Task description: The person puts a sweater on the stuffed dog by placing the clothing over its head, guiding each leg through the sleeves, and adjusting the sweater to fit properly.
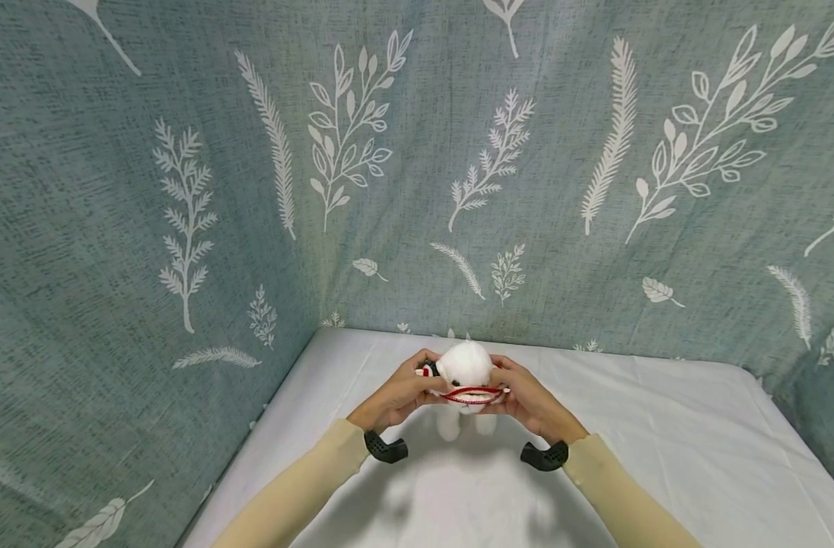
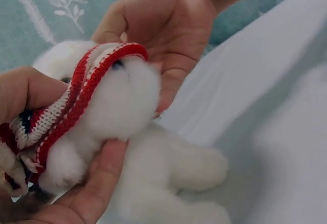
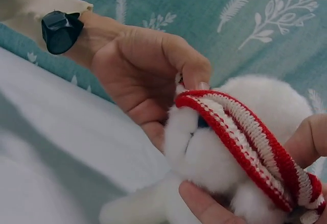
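A white plush toy with dark eyes is held over the white surface, its legs hanging down. Across its face stretches a small red-and-white knitted garment, its edge drawn wide like an opening. My left hand grips one side of it, thumb over the knit and fingers under the toy's head; bunched knit with dark blue shows there. On the other side, my right hand pinches the garment's opposite end with its fingers around the head. The toy's back is hidden.
A white cloth covers the table beneath the toy. Blue-green leaf-patterned curtains stand at the back and sides. A black device sits on the left wrist, with a matching one on the right.
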